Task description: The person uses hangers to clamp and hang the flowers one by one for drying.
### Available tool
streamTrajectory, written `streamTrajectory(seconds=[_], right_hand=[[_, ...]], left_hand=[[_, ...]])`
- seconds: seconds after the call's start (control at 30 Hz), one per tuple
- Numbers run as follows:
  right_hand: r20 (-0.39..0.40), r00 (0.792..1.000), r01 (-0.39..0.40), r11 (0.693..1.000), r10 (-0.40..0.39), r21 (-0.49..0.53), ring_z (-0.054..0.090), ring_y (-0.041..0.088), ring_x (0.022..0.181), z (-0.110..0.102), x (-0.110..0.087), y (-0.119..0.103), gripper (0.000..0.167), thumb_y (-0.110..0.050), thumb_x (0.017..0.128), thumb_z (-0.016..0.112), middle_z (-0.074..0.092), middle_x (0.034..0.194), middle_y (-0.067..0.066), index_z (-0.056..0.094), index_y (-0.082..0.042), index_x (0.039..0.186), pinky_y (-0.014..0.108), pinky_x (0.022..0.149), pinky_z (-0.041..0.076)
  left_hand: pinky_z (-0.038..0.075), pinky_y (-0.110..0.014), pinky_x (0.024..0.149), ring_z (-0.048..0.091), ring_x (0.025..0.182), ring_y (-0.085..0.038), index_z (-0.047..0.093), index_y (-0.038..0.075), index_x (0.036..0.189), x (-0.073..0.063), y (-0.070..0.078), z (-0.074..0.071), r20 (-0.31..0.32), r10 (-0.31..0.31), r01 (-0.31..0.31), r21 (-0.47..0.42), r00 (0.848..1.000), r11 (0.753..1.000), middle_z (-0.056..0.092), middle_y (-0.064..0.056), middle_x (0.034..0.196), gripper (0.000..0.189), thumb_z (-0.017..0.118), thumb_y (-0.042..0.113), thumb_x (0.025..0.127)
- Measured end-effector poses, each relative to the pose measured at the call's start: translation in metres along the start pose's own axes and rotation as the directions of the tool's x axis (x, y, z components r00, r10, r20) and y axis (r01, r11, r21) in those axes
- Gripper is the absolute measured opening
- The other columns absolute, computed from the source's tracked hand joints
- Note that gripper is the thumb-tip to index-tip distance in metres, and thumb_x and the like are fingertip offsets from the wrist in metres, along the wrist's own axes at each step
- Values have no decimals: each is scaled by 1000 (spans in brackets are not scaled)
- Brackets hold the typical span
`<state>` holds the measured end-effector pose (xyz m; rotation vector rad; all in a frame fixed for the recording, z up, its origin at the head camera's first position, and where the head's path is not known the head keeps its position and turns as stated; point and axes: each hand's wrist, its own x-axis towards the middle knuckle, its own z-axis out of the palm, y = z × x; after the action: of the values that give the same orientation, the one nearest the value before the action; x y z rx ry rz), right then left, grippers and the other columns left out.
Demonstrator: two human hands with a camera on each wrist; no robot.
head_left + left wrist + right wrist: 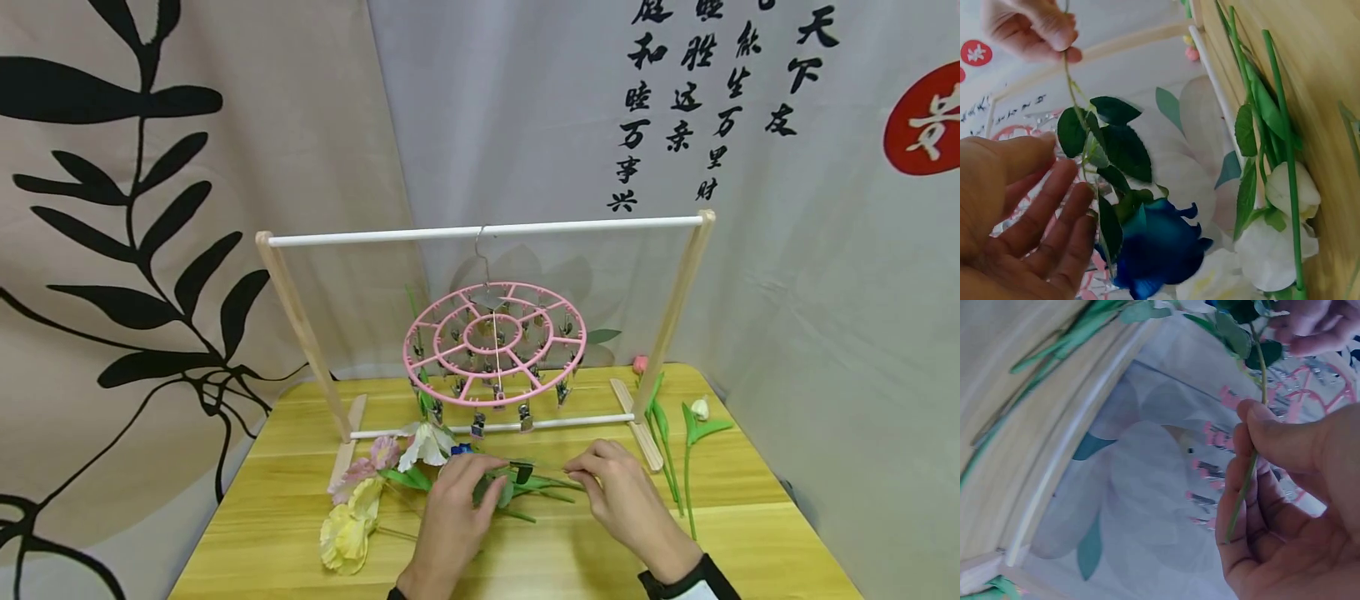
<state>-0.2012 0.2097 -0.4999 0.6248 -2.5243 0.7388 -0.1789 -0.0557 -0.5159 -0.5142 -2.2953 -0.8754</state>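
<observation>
My right hand (618, 492) pinches the green stem (1264, 381) of an artificial blue rose between thumb and forefinger, the stem's end lying across the other fingers. The blue flower head (1160, 247) is at the far end, with dark green leaves (1126, 150) along the stem. My left hand (465, 508) is beside those leaves, fingers loosely extended and fingertips close to the stem. Behind the hands a pink round clip hanger (495, 346) with metal clips hangs from the white rod of a wooden rack (300, 321).
Left on the wooden table (247, 542) lie a yellow flower (348, 529), pink flowers (367, 467) and a white flower (426, 443). Green stems stretch under the hands. A white tulip (699, 408) and a pink bud (640, 364) lie by the rack's right foot.
</observation>
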Motion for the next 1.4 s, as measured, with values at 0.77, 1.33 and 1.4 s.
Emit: streamTrajectory(seconds=[0.77,1.33,1.4], right_hand=[[-78,964,251,967,-254,-50,63,5,87,-19,15,-40,25,-2,89,99,69,95,-12,89,-21,100,22,72,54],[-232,946,256,961,-227,102,77,17,100,-20,20,-42,70,0,90,99,80,118,3,71,-8,154,17,83,61],[-248,947,245,960,-206,139,78,17,99,-20,22,-42,71,0,93,96,81,119,3,68,-8,157,17,84,62]], left_hand=[[66,-23,77,80,89,-9,88,18,105,-2,1,2,170,-65,64,14,983,998,86,5,100,15,97,12,96],[67,-21,77,81,89,-7,89,16,109,-9,-7,2,137,-208,227,-144,969,963,88,2,104,13,93,8,99],[67,-21,75,80,86,-6,89,17,109,-10,-8,2,121,-236,255,-187,964,949,88,2,103,14,93,7,100]])
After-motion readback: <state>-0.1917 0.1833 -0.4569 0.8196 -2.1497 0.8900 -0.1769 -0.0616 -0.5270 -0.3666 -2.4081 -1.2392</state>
